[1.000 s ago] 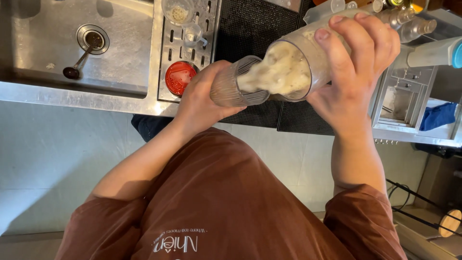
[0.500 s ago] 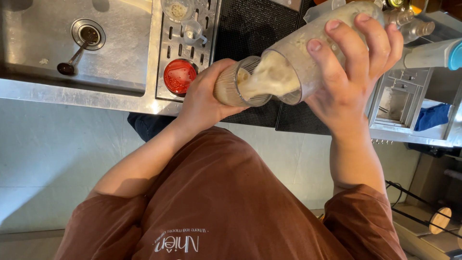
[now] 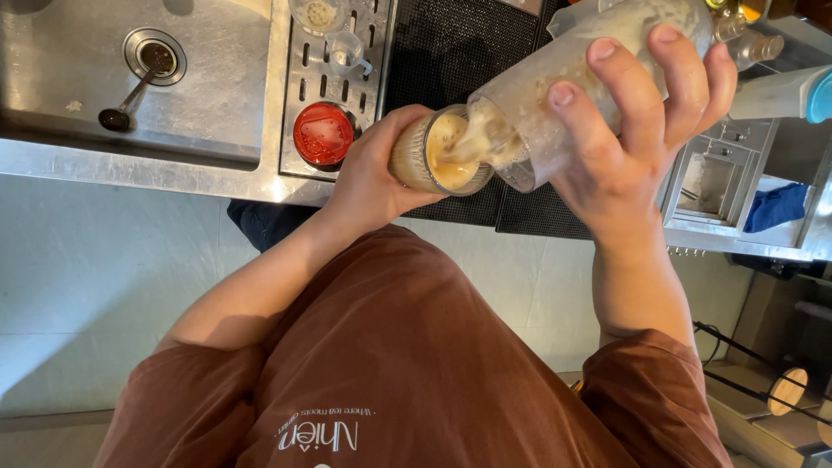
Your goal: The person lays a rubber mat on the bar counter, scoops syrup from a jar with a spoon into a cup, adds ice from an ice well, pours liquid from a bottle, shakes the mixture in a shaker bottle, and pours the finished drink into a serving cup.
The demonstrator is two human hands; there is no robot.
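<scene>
The left hand (image 3: 373, 178) hides most of the ribbed glass (image 3: 438, 152); beside that glass, the tilted shaker (image 3: 568, 82) runs past the top edge.

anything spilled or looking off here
No spill shows. The right hand tips a frosted shaker cup and its creamy drink lands inside the ribbed glass held by the left hand. A spoon lies in the sink.
</scene>
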